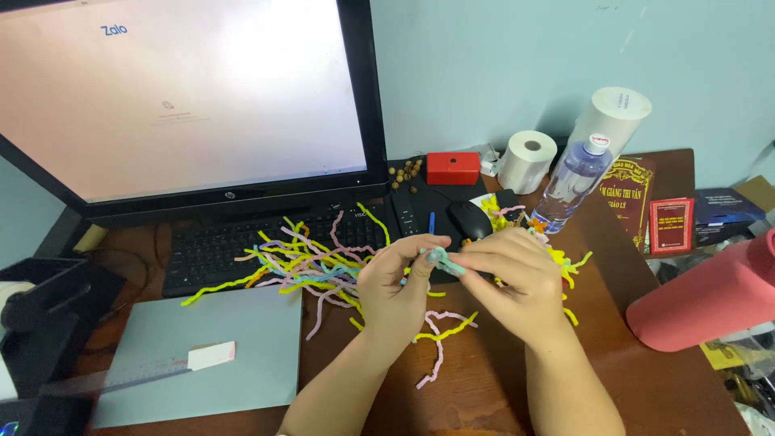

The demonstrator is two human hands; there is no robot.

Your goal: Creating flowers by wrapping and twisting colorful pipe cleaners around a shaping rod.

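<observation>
Pale teal pipe cleaner (444, 260) is being twisted between pinching fingers (425, 262) of left hand (391, 291) and right hand (513, 278); next likely needs tighter winding.

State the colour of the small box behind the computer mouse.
Red; the small box shows best in the head view.

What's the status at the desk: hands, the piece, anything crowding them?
Left hand and right hand both pinching one light-blue pipe cleaner. Pile of coloured pipe cleaners underneath, over keyboard.
</observation>
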